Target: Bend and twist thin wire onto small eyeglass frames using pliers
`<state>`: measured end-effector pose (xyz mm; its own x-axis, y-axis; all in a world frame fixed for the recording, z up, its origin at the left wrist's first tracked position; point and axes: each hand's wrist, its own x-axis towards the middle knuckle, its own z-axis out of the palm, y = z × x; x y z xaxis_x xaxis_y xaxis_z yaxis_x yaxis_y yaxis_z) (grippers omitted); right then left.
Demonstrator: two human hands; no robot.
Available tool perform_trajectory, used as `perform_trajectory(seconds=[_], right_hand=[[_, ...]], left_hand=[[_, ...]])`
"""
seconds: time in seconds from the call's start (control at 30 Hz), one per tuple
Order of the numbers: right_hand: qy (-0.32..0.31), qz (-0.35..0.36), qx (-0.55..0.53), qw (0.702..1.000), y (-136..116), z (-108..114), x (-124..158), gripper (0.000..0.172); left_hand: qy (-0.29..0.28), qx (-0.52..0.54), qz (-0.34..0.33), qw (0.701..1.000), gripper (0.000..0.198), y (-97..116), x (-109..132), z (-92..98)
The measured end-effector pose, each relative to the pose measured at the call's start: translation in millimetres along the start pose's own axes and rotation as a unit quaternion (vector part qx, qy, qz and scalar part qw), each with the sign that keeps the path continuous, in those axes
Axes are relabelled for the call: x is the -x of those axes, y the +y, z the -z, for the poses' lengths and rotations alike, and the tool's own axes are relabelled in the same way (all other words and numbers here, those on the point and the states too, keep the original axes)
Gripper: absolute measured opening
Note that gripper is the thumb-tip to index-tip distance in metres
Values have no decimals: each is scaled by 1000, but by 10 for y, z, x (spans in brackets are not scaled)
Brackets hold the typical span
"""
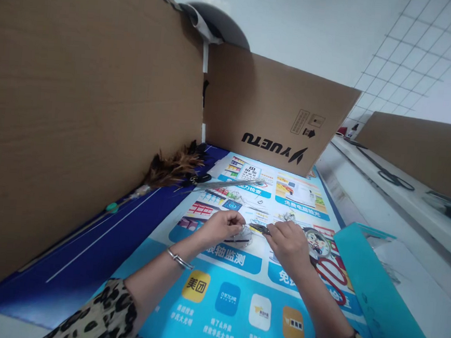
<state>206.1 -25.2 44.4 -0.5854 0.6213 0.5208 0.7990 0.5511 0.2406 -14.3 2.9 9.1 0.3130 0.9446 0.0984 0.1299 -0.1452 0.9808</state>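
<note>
My left hand is closed in a pinch above the printed sheet. Loops of thin wire show just under its fingertips, and the pinched end is too small to make out clearly. Wrapped round a small pair of dark pliers, my right hand points their jaws left toward the pinched fingers. The jaw tips come close to the left fingertips; whether they grip the wire, I cannot tell. More tangled thin wire lies on the sheet just beyond my right hand.
Red-handled scissors and a round dish lie right of my right hand. Long thin metallic strips and brown feathers lie farther back. Cardboard walls stand left and behind. A teal box edges the right side.
</note>
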Motion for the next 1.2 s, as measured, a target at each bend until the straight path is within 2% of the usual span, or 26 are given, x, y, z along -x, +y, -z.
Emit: perform_trajectory(seconds=[0.6,0.9,1.2], right_hand=[[-11,12,-29,999,-26,-35,-10,18],[10,5,-55,998,-19,-57,-7,16],[37,-6,-65,997,-10,-68,10,17]], left_hand=[[9,-62,-25,998,12,-49,-8,14],[20,-106,-61,992,15,-45,2,15],[-3,-102,-73,992,15,-30,7,-3]])
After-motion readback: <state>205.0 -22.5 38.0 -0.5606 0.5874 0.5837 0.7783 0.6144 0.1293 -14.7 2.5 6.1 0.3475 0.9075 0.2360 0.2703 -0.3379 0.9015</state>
